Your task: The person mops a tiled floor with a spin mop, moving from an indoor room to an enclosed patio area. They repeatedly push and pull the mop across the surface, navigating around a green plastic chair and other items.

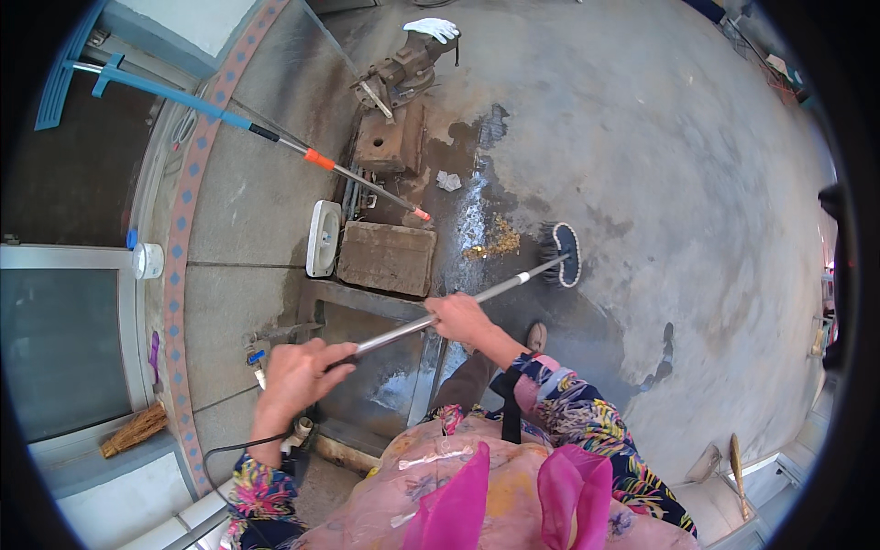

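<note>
Both of my hands hold the metal pole of a floor brush. My left hand (pixel 302 378) closes around the pole's upper end at the lower left. Farther down the shaft, my right hand (pixel 462 318) grips it near the middle of the view. The brush head (pixel 566 254), dark with a pale rim and dark bristles, rests on the wet concrete floor. Just left of the bristles lies a small pile of yellowish-brown debris (pixel 504 237). Whitish wet residue (pixel 473 213) streaks the floor beside that pile.
A brown block (pixel 387 258) and a white ceramic basin (pixel 323 238) stand by the wall. A blue-headed pole (pixel 227 117) leans across the upper left. Beyond are a bench vise (pixel 402 69) with a white glove (pixel 433 29) and crumpled paper (pixel 449 181). A blue-handled tap (pixel 256 357) is near my left hand.
</note>
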The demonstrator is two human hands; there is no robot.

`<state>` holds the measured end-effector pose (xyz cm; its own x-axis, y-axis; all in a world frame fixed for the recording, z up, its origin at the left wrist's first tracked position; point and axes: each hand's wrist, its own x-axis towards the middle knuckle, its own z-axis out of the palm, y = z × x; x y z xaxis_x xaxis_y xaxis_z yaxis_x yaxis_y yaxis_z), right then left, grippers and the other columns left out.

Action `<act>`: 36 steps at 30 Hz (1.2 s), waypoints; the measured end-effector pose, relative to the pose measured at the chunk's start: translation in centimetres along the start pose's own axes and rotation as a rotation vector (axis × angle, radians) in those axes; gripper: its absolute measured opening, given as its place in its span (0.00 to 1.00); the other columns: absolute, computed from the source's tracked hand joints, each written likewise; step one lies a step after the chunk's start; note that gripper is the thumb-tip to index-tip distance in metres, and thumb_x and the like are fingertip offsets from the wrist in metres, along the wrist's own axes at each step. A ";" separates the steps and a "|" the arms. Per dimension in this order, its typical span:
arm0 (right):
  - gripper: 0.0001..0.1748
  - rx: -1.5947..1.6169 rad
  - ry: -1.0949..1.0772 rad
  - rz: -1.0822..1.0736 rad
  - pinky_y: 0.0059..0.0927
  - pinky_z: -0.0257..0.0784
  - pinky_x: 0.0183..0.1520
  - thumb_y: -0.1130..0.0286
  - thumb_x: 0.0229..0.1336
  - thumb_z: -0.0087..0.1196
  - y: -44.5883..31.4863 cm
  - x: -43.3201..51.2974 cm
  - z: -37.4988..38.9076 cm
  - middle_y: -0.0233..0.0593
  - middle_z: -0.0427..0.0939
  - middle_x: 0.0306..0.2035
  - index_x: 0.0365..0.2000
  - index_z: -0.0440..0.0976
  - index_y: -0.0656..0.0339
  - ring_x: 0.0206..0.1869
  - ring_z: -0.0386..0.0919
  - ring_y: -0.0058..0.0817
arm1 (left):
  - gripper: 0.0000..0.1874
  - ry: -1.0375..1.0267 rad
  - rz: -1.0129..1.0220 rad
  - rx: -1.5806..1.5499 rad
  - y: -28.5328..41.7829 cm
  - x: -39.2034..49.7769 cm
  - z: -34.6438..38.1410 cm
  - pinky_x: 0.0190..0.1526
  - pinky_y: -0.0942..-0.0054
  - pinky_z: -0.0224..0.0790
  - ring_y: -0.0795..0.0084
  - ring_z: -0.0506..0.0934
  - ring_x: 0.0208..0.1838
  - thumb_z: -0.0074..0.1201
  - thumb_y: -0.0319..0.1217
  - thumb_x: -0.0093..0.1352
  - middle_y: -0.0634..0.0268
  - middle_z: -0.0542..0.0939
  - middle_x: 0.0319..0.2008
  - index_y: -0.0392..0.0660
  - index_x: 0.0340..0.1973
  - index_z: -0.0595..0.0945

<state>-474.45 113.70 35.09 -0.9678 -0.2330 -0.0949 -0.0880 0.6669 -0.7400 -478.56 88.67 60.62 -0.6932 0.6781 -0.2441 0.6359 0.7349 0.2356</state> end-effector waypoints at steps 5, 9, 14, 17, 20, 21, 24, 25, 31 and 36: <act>0.08 -0.166 -0.156 0.127 0.53 0.74 0.46 0.66 0.47 0.57 8.2 -2.7 -0.9 0.52 0.82 0.27 0.30 0.76 0.57 0.36 0.82 0.53 | 0.15 -0.097 -0.050 -0.084 3.8 4.1 8.8 0.30 0.57 0.73 0.55 0.81 0.29 0.63 0.41 0.67 0.61 0.80 0.27 0.58 0.50 0.86; 0.10 -0.151 -0.213 0.070 0.50 0.74 0.47 0.65 0.46 0.58 10.9 -1.9 0.5 0.53 0.82 0.28 0.31 0.78 0.56 0.37 0.83 0.52 | 0.15 -0.031 -0.112 -0.176 4.8 4.2 10.5 0.32 0.58 0.74 0.54 0.81 0.31 0.61 0.41 0.69 0.60 0.82 0.29 0.56 0.51 0.85; 0.10 -0.105 -0.411 -0.103 0.49 0.75 0.47 0.64 0.51 0.58 5.9 -0.5 4.4 0.49 0.83 0.28 0.34 0.80 0.54 0.38 0.83 0.50 | 0.16 -0.073 -0.369 -0.136 5.9 -2.5 7.1 0.31 0.59 0.72 0.56 0.81 0.30 0.65 0.39 0.66 0.62 0.82 0.29 0.54 0.49 0.87; 0.10 -0.086 -0.583 -0.204 0.49 0.75 0.47 0.64 0.52 0.58 2.3 -0.7 4.3 0.48 0.84 0.30 0.35 0.80 0.53 0.39 0.83 0.49 | 0.15 0.003 -0.491 -0.135 8.6 -5.9 5.6 0.29 0.60 0.71 0.57 0.80 0.27 0.68 0.38 0.63 0.62 0.81 0.24 0.54 0.46 0.89; 0.09 -0.031 -0.708 -0.295 0.49 0.74 0.47 0.65 0.53 0.57 0.0 -2.3 2.6 0.47 0.84 0.32 0.35 0.80 0.54 0.40 0.83 0.49 | 0.15 0.068 -0.639 -0.214 12.8 -8.8 4.6 0.30 0.62 0.74 0.57 0.82 0.28 0.69 0.37 0.61 0.61 0.84 0.27 0.53 0.44 0.89; 0.09 0.000 -0.749 -0.330 0.49 0.74 0.47 0.65 0.53 0.57 -0.3 -2.8 2.0 0.47 0.84 0.33 0.35 0.80 0.54 0.40 0.83 0.49 | 0.15 0.089 -0.677 -0.248 14.0 -9.5 4.8 0.31 0.63 0.75 0.58 0.83 0.29 0.69 0.37 0.61 0.61 0.85 0.28 0.54 0.44 0.90; 0.07 -0.011 -0.748 -0.438 0.52 0.74 0.43 0.66 0.52 0.57 0.6 -4.1 0.4 0.47 0.83 0.30 0.32 0.78 0.56 0.39 0.83 0.50 | 0.15 0.178 -0.761 -0.348 17.6 -10.6 6.9 0.34 0.65 0.78 0.58 0.84 0.31 0.70 0.37 0.61 0.59 0.87 0.33 0.53 0.44 0.90; 0.07 -0.041 -0.776 -0.461 0.52 0.73 0.41 0.66 0.52 0.57 1.3 -4.5 0.0 0.47 0.82 0.29 0.31 0.77 0.56 0.38 0.82 0.51 | 0.15 0.208 -0.774 -0.368 18.5 -10.6 7.9 0.35 0.65 0.78 0.58 0.85 0.32 0.70 0.36 0.61 0.58 0.88 0.34 0.53 0.44 0.90; 0.09 -0.318 -0.811 -0.538 0.49 0.75 0.51 0.67 0.47 0.56 10.0 -2.9 -2.8 0.48 0.84 0.34 0.31 0.80 0.56 0.42 0.83 0.49 | 0.18 0.266 -0.909 -0.517 24.4 -4.0 15.8 0.43 0.62 0.80 0.53 0.86 0.41 0.68 0.35 0.62 0.54 0.87 0.40 0.50 0.49 0.87; 0.07 -0.421 -0.859 -0.571 0.50 0.74 0.48 0.68 0.44 0.57 14.8 -1.1 -2.8 0.47 0.83 0.31 0.28 0.78 0.54 0.39 0.82 0.50 | 0.19 0.256 -0.937 -0.613 26.1 -0.8 19.9 0.44 0.59 0.79 0.49 0.84 0.41 0.65 0.36 0.65 0.54 0.86 0.43 0.52 0.53 0.85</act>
<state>-475.30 125.81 26.09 -0.2890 -0.8861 -0.3623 -0.6988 0.4539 -0.5528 -454.69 107.45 48.28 -0.9002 -0.2062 -0.3835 -0.3896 0.7748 0.4979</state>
